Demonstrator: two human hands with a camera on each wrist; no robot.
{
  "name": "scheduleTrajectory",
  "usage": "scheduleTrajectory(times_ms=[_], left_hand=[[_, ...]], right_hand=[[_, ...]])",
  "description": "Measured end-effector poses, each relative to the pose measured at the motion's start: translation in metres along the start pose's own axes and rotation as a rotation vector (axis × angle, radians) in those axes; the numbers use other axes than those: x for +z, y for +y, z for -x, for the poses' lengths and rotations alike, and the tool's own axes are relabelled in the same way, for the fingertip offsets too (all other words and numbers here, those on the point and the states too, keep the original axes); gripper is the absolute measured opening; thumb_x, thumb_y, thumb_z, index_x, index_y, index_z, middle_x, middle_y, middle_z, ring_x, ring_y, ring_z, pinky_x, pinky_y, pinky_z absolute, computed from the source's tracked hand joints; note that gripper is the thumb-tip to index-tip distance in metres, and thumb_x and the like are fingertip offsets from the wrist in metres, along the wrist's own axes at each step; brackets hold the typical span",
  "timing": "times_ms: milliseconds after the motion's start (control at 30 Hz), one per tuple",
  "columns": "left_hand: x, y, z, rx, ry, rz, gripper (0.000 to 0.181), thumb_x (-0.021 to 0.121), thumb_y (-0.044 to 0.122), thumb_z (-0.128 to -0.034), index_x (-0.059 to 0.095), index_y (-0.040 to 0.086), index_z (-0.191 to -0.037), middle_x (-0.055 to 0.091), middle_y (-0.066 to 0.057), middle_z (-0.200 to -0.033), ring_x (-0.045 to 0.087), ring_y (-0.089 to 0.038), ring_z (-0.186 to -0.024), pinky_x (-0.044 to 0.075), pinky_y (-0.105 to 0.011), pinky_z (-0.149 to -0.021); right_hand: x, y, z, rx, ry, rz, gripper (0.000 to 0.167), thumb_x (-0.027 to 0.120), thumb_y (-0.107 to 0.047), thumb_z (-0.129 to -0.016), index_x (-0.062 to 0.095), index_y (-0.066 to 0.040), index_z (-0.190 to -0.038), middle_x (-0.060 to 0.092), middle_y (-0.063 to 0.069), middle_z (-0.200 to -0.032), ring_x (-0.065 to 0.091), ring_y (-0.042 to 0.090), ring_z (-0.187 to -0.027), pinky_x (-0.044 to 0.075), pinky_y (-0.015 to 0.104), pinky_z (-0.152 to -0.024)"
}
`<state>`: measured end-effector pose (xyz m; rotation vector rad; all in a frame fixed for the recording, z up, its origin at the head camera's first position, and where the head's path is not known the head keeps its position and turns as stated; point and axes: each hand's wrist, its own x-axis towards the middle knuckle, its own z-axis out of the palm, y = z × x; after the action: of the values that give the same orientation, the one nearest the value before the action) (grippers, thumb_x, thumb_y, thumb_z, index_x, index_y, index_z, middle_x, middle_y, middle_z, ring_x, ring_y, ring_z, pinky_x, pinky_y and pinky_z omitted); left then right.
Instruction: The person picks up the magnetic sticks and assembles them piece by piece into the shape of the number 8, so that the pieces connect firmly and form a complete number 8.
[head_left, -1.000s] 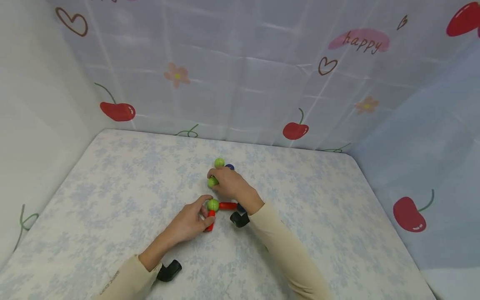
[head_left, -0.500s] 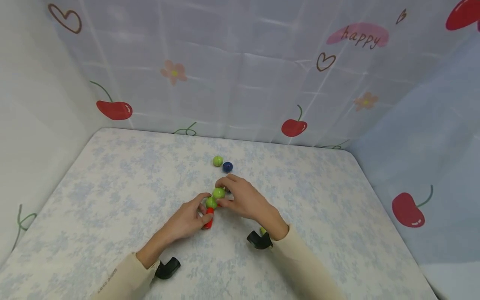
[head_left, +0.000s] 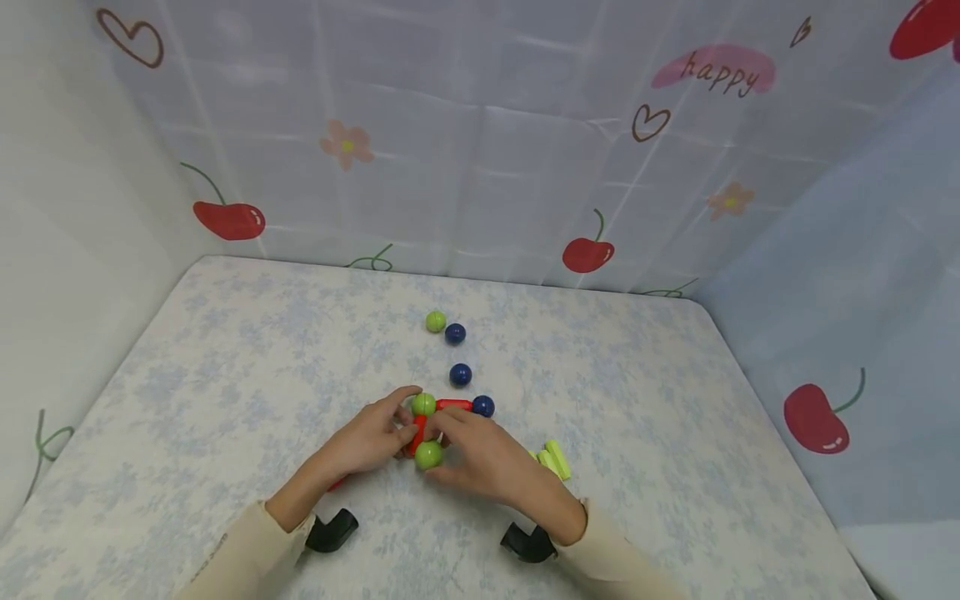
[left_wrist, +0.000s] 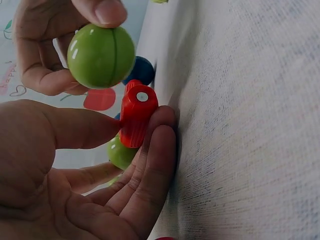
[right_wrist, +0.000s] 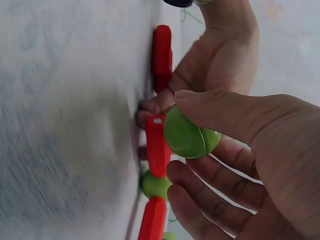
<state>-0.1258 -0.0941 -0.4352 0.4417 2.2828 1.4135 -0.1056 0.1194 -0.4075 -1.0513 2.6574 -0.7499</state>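
Observation:
Between its thumb and fingers my left hand point(head_left: 367, 442) grips a red rod point(left_wrist: 137, 117) low over the table; a pale round spot marks the rod's end. The far end meets a green ball point(head_left: 423, 405). From that ball a second red rod point(head_left: 453, 406) runs right to a blue ball point(head_left: 483, 407). My right hand point(head_left: 487, 454) pinches another green ball point(right_wrist: 187, 135), which has a seam line. This ball is close to the near end of the gripped rod; I cannot tell whether they touch.
Behind the joined pieces lie a loose blue ball point(head_left: 461, 375), another blue ball point(head_left: 455, 334) and a green ball point(head_left: 436, 322). Lime-green rods point(head_left: 553, 461) lie right of my right hand. More red rods point(right_wrist: 161, 57) lie by my left wrist.
My right hand has brought the green ball from the back toward me, past the corner ball, to the gripped rod's near end. My left hand keeps its grip, nearly still.

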Motion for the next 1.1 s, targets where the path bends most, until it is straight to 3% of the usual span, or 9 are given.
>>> scheduleTrajectory(times_ms=[433,667,800,967,1100], left_hand=[[0.001,0.001,0.000,-0.033,0.024,-0.047,0.053,0.053,0.004,-0.0989,0.038,0.003,-0.150,0.065,-0.009,-0.104,0.056,-0.014,-0.067,0.045,-0.026,-0.062],[0.001,0.002,0.000,-0.030,0.036,-0.027,0.053,0.055,0.005,-0.0992,0.038,0.003,-0.149,0.064,-0.011,-0.104,0.059,-0.015,-0.068,0.047,-0.027,-0.063],[0.001,0.004,0.001,-0.047,0.046,-0.035,0.054,0.058,0.008,-0.0998,0.038,0.003,-0.150,0.063,-0.011,-0.107,0.060,-0.015,-0.071,0.048,-0.029,-0.065],[0.000,0.008,0.002,-0.074,0.075,-0.133,0.056,0.060,0.011,-0.0984,0.039,0.005,-0.150,0.066,-0.010,-0.110,0.061,-0.013,-0.078,0.050,-0.032,-0.072],[-0.002,0.012,0.005,-0.074,0.106,-0.220,0.056,0.061,0.012,-0.0971,0.042,0.006,-0.149,0.069,-0.010,-0.112,0.065,-0.014,-0.084,0.053,-0.035,-0.076]], right_hand=[[0.021,-0.007,-0.002,-0.055,0.037,0.090,0.036,0.083,-0.030,-0.084,0.061,-0.016,-0.108,0.063,-0.004,-0.106,0.062,0.007,-0.092,0.050,0.018,-0.078],[0.009,-0.003,-0.002,-0.045,0.052,0.101,0.031,0.080,-0.031,-0.087,0.064,-0.015,-0.107,0.066,-0.003,-0.104,0.064,0.010,-0.092,0.051,0.018,-0.076],[-0.010,0.011,0.002,-0.003,0.121,0.077,0.029,0.079,-0.027,-0.088,0.067,-0.012,-0.110,0.068,0.002,-0.104,0.066,0.016,-0.092,0.054,0.025,-0.076],[-0.027,0.036,0.006,0.106,0.238,0.078,0.027,0.078,-0.020,-0.088,0.070,-0.010,-0.112,0.068,0.004,-0.109,0.067,0.021,-0.094,0.056,0.035,-0.079],[-0.031,0.052,0.009,0.202,0.242,0.090,0.028,0.078,-0.017,-0.089,0.070,-0.011,-0.115,0.067,0.005,-0.113,0.068,0.023,-0.097,0.056,0.037,-0.078]])
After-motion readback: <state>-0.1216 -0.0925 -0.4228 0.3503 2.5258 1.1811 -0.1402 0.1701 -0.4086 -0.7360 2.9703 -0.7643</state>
